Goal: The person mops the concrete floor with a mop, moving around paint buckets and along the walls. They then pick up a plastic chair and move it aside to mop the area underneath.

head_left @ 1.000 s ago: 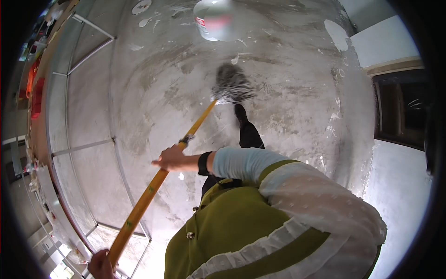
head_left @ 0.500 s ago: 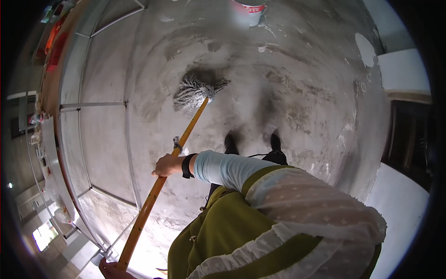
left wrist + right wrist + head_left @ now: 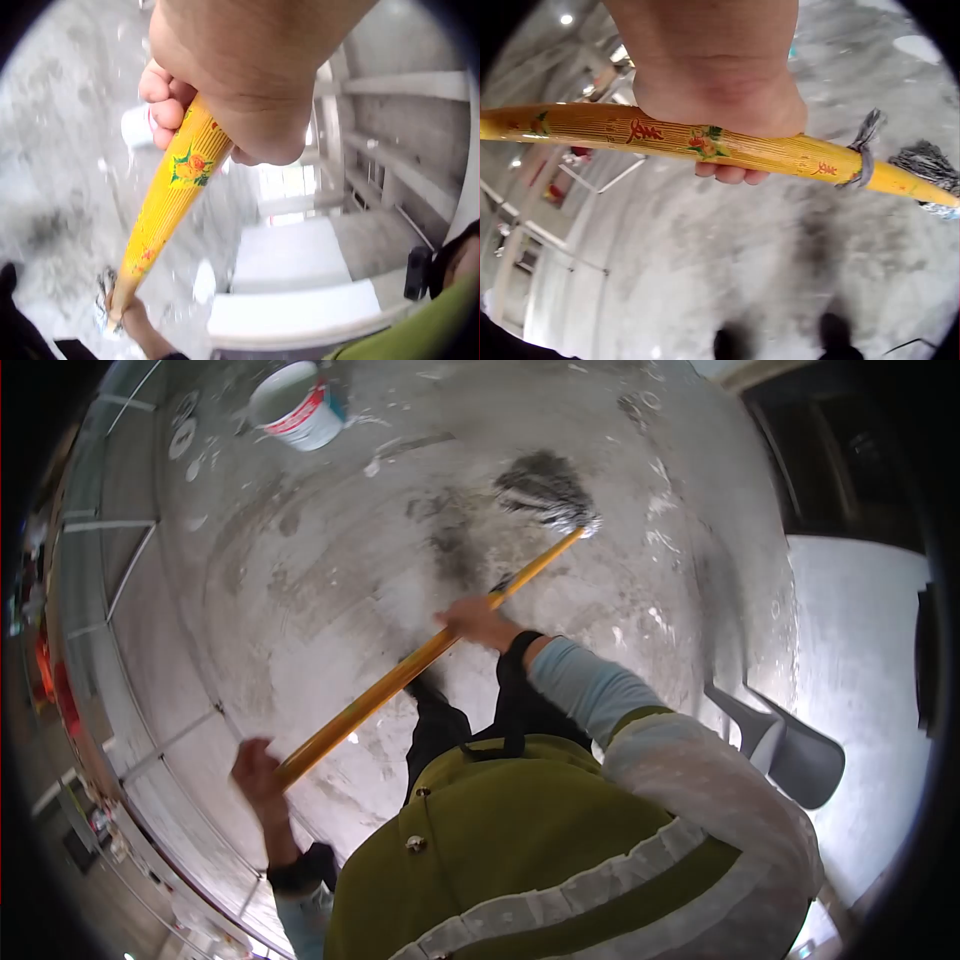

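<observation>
White bucket (image 3: 308, 430) with red band stands on the floor (image 3: 300, 595), upper left in head view; interior looks grey, contents not readable. Mop (image 3: 385, 690): yellow lined handle (image 3: 772, 154), printed flowers, red characters, grey tie (image 3: 866, 150); dark grey strand head (image 3: 545, 485) down on floor. Left grip (image 3: 258, 772) curled round upper handle, right grip (image 3: 478, 622) wrapped lower, just above tie.

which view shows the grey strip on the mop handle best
Right wrist: the grey strip shows largest there, wrapped round the mop handle, loose end up. The head view shows it small and dark beyond the right hand; in the left wrist view I cannot make it out.
</observation>
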`<state>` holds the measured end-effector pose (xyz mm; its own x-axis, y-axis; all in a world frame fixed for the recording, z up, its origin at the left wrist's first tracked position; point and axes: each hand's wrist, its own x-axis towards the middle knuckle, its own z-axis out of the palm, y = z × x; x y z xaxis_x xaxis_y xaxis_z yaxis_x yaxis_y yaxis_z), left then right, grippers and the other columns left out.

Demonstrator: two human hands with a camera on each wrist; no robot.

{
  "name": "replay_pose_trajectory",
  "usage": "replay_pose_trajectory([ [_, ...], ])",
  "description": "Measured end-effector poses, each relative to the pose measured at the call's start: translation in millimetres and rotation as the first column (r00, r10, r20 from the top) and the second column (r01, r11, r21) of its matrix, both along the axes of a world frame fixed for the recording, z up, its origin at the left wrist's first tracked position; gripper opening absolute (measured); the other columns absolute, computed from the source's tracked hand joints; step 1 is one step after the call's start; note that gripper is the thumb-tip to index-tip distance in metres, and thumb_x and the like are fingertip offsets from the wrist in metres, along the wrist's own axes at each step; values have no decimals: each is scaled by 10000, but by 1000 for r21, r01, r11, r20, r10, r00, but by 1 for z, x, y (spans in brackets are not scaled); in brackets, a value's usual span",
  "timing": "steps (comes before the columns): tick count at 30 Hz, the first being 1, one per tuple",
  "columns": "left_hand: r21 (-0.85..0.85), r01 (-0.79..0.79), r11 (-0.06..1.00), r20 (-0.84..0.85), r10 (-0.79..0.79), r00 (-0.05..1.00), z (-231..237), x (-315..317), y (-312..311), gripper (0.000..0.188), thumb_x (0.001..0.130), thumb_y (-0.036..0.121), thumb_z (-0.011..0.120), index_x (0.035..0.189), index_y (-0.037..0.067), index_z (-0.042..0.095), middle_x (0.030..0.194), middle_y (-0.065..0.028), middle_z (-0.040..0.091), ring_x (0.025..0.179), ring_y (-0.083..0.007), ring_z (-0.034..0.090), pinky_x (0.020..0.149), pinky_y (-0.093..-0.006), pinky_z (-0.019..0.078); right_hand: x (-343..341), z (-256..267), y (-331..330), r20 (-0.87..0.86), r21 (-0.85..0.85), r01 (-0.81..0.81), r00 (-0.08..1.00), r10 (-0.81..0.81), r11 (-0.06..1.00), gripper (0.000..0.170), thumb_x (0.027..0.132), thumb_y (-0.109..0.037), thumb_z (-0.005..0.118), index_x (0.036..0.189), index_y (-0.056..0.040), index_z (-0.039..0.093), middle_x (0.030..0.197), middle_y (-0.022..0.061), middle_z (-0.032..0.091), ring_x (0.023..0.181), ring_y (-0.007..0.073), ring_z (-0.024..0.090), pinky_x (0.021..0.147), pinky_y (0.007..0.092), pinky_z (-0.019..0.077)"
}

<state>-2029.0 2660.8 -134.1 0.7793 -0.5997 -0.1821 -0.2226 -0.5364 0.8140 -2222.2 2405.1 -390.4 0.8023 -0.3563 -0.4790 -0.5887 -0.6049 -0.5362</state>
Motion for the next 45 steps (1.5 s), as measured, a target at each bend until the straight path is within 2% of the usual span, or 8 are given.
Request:
replay_pose_trajectory([
  [5, 184, 657, 731, -498, -507, 703, -32, -130, -181, 257, 758, 178, 616, 938, 3, 564, 638, -76, 572, 587, -90, 531, 530, -238, 407, -218, -98, -117, 82, -363, 138, 990, -116, 922, 170, 819, -232, 452, 833, -135, 591, 621, 119, 537, 634, 292, 559, 558, 393, 434],
  [6, 162, 751, 640, -488, -609, 625, -34, -156, -198, 275, 757, 157, 606, 972, -5, 545, 616, -67, 563, 564, -115, 526, 524, -264, 408, -244, -91, -127, -82, 72, 625, 780, -620, 777, 185, 824, -173, 434, 939, -139, 575, 627, 114, 541, 658, 278, 564, 579, 380, 441],
  [7, 141, 831, 538, -474, -700, 534, -35, -178, -211, 298, 756, 135, 595, 1005, -13, 527, 594, -59, 554, 541, -140, 521, 518, -291, 408, -278, -89, -134, -57, -258, 256, 958, -279, 931, 222, 822, -175, 435, 1008, -121, 544, 633, 104, 547, 662, 267, 564, 582, 365, 440],
  [21, 269, 877, 399, -357, -804, 475, 14, -187, -168, 340, 744, 202, 571, 1047, 53, 530, 749, -184, 586, 678, -351, 566, 596, -365, 460, -281, -69, -51, -87, 59, 786, 619, -781, 616, 226, 847, -293, 410, 909, -163, 584, 622, 43, 596, 641, 251, 590, 695, 403, 442],
  [27, 267, 688, 675, -198, -660, 725, 69, -134, -7, 336, 714, 183, 625, 1018, 55, 558, 720, -158, 598, 647, -313, 588, 590, -341, 470, -163, -44, 62, 219, -359, 314, 944, -248, 879, 72, 770, -192, 460, 805, -171, 520, 609, 101, 573, 616, 294, 594, 515, 447, 412],
  [32, 329, 284, 901, -304, -184, 935, 121, -148, 207, 333, 695, 72, 644, 1014, 1, 579, 684, -91, 613, 584, -77, 535, 560, -227, 444, -78, 16, 232, 223, -25, -27, 974, 32, 999, 167, 749, -140, 482, 912, -164, 510, 655, 69, 573, 669, 309, 562, 586, 466, 353],
  [38, 524, -342, 780, -161, 484, 860, 168, -266, 437, 408, 617, -4, 624, 1022, -38, 580, 720, -101, 627, 632, -70, 550, 598, -227, 451, -34, 84, 451, 206, -97, -705, 677, 707, 703, 293, 726, -208, 533, 1013, -242, 483, 719, 18, 553, 709, 245, 575, 624, 460, 376],
  [45, 574, -711, 406, 191, 778, 598, 204, -370, 491, 204, 829, 119, 507, 866, -39, 629, 692, -110, 599, 542, -155, 515, 480, -256, 433, -9, 114, 635, 428, -159, -947, 188, 884, 278, 222, 788, -224, 475, 991, -286, 539, 702, 15, 564, 753, 258, 559, 666, 419, 404],
])
